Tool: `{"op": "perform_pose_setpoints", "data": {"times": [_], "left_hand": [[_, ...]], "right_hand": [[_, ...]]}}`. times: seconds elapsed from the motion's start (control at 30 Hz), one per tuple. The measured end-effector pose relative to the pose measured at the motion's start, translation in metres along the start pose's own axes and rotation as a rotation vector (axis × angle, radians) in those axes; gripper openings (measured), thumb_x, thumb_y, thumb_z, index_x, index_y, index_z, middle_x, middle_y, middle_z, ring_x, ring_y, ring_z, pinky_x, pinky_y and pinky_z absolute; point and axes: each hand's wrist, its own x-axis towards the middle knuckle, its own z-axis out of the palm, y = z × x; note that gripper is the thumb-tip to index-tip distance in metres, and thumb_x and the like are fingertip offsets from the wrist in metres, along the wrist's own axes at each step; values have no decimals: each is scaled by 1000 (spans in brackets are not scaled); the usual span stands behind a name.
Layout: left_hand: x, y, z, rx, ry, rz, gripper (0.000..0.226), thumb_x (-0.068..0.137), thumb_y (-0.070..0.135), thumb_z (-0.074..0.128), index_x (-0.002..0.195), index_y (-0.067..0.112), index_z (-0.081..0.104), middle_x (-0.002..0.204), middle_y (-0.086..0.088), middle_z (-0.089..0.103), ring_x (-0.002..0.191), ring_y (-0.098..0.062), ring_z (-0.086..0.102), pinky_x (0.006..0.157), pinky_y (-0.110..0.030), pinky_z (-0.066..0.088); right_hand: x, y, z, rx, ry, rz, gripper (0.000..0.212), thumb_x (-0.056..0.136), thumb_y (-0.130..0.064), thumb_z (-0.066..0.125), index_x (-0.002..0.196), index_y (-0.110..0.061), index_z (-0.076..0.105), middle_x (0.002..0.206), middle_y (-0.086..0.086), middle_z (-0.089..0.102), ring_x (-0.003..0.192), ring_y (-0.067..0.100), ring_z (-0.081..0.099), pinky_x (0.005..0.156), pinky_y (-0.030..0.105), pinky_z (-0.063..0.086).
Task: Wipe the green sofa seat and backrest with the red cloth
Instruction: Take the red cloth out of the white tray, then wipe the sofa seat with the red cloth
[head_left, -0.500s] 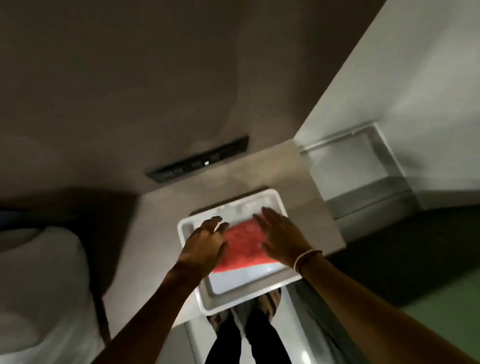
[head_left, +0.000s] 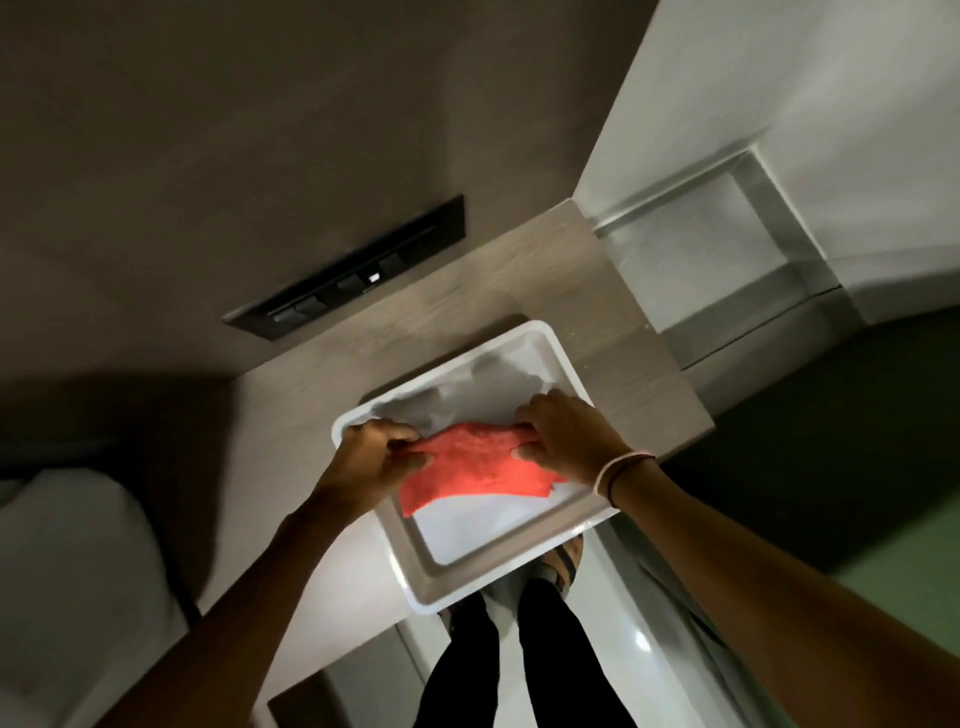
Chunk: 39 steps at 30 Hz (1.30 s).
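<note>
The red cloth (head_left: 467, 467) hangs over a white rectangular tray (head_left: 467, 584) on a light wooden shelf. My left hand (head_left: 376, 460) pinches its far left corner and my right hand (head_left: 563, 439) pinches its far right corner, lifting that edge off the tray floor. The near edge of the cloth still droops into the tray. A green surface (head_left: 904, 561) shows at the lower right; I cannot tell if it is the sofa.
A black switch panel (head_left: 348, 278) sits on the brown wall behind the shelf (head_left: 519, 291). A white wall with a recessed niche (head_left: 727, 249) stands at the right. A white pillow or bedding (head_left: 67, 571) lies at the lower left. My legs and feet (head_left: 519, 649) are below the tray.
Both hands have gone from lying flat and spread on the cloth to pinching its far corners and raising that edge from the tray.
</note>
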Motion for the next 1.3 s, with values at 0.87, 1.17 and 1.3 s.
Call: {"op": "perform_pose_setpoints", "data": {"times": [0.87, 1.17, 1.3], "left_hand": [[-157, 387, 342, -248, -562, 190, 4, 92, 8, 74, 90, 7, 70, 92, -18, 77, 85, -23, 70, 75, -44, 64], [-175, 375, 549, 613, -280, 690, 38, 103, 36, 54, 132, 15, 66, 142, -13, 62, 133, -33, 54, 110, -43, 45], [-94, 379, 562, 904, -125, 1022, 57, 107, 39, 44, 159, 17, 39, 169, -18, 30, 158, -31, 28, 124, -52, 28]], "right_hand": [[-516, 206, 154, 1859, 1322, 1001, 15, 87, 2, 81, 100, 0, 74, 95, 19, 72, 90, 29, 64, 73, 33, 56], [-606, 314, 278, 773, 979, 1507, 75, 93, -30, 79, 152, 2, 46, 155, 29, 50, 145, 44, 47, 122, 54, 40], [-548, 297, 317, 790, 946, 1573, 82, 106, -40, 59, 162, 8, 24, 173, 31, 17, 163, 42, 15, 134, 59, 17]]}}
